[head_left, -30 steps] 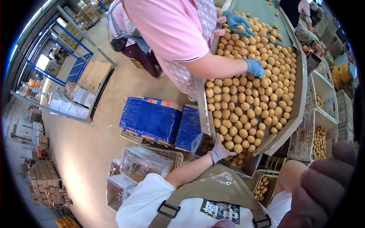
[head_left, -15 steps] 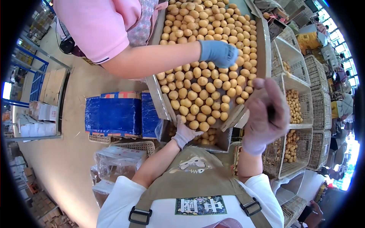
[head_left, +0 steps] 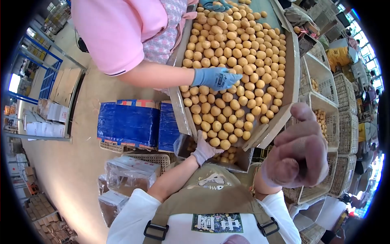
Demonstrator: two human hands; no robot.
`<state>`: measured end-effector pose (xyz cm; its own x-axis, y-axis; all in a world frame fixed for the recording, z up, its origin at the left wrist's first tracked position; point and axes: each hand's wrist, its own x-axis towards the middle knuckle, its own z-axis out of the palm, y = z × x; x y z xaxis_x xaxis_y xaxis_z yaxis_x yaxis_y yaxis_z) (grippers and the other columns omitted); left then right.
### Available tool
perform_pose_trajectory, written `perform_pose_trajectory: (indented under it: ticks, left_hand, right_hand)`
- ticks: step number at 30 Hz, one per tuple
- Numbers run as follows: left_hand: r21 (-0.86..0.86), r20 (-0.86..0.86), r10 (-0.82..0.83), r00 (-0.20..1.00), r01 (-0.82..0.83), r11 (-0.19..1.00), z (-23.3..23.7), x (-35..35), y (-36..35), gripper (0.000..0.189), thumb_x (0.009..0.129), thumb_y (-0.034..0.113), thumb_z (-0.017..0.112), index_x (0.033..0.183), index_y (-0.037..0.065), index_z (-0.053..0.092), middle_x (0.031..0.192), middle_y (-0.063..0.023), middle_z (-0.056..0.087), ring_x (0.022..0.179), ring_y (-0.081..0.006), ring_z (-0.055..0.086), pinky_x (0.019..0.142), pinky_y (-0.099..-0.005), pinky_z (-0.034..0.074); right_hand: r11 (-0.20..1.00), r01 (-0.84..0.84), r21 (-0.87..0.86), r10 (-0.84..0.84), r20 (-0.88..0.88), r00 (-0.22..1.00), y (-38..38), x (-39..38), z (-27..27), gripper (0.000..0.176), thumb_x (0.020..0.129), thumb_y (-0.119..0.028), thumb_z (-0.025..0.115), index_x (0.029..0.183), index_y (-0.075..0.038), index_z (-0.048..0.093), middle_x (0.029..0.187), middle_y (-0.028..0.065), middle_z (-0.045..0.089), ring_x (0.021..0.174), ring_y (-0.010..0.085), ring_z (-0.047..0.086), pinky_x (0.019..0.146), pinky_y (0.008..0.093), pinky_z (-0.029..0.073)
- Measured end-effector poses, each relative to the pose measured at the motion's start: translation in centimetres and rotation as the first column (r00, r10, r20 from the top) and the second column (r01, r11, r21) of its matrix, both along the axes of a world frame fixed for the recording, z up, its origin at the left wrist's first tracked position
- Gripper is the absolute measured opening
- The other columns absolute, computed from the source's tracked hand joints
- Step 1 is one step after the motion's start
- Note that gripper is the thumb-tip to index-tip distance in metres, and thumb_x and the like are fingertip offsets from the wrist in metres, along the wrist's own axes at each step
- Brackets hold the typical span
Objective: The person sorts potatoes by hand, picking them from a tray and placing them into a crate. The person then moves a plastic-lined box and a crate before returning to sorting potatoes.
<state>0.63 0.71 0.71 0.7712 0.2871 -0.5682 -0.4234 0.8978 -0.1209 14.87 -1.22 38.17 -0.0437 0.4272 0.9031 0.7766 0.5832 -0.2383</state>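
Observation:
My left hand [head_left: 204, 150], in a pale glove, is at the lower lip of the sorting tray [head_left: 182, 116], fingers spread, right below the nearest potato-like round tan produce [head_left: 227, 95]. Beneath it, a dark bin [head_left: 243, 159] contains more of the same produce. My right hand [head_left: 298, 152], also gloved, is raised close to the camera to the right of the tray's mouth. Its index finger points up while the other fingers curl in, and no object shows in it.
Across the tray, a co-worker's blue-gloved hand [head_left: 216, 79] is over the produce; another blue glove [head_left: 215, 5] is at the top. Stacked plastic crates [head_left: 325, 110] line the right, some holding produce. Blue-wrapped boxes [head_left: 128, 124] and a plastic-wrapped carton [head_left: 132, 173] stand left.
My right hand has come lower and nearer the camera, its fingers more curled. The co-worker's hand has moved left and down over the produce. The view has shifted slightly.

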Motion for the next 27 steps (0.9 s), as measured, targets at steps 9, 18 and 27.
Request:
perform_pose_trajectory:
  ticks: [9, 18, 27]
  left_hand:
    - [0.006, 0.033, 0.010, 0.999, -0.011, 1.000, -0.6, -0.1, -0.6, 0.095, 0.085, 0.084, 0.032, 0.157, 0.023, 0.020, 0.162, -0.0089, 0.023, 0.147, -0.0397, 0.025, 0.110, -0.0743, 0.016]
    - [0.012, 0.021, 0.008, 1.000, -0.008, 1.000, 0.8, -0.1, 0.0, 0.089, 0.088, 0.080, 0.030, 0.156, 0.025, 0.018, 0.163, -0.0081, 0.019, 0.147, -0.0417, 0.022, 0.105, -0.0792, 0.020]
    - [0.030, 0.078, -0.006, 0.997, 0.004, 1.000, 0.2, -0.6, -0.3, 0.088, 0.088, 0.080, 0.030, 0.156, 0.026, 0.019, 0.162, -0.0072, 0.021, 0.147, -0.0409, 0.022, 0.106, -0.0771, 0.023]
  right_hand:
    - [0.992, -0.063, 0.109, 0.065, -0.022, 0.998, 0.9, -1.2, -0.1, 0.045, 0.099, -0.033, 0.058, 0.122, 0.006, 0.058, 0.053, -0.0009, 0.047, 0.057, 0.0117, 0.051, 0.090, 0.0528, 0.051]
    - [0.999, -0.043, 0.014, 0.044, -0.064, 0.997, 0.5, -1.5, 0.3, 0.047, 0.087, -0.034, 0.065, 0.114, 0.004, 0.063, 0.058, -0.0004, 0.051, 0.060, 0.0150, 0.053, 0.088, 0.0536, 0.051]
    - [0.999, -0.042, 0.017, 0.045, -0.290, 0.956, 0.6, -2.7, -1.0, 0.028, 0.087, -0.031, 0.074, 0.093, -0.003, 0.070, 0.070, 0.0014, 0.061, 0.069, 0.0182, 0.060, 0.088, 0.0503, 0.053]
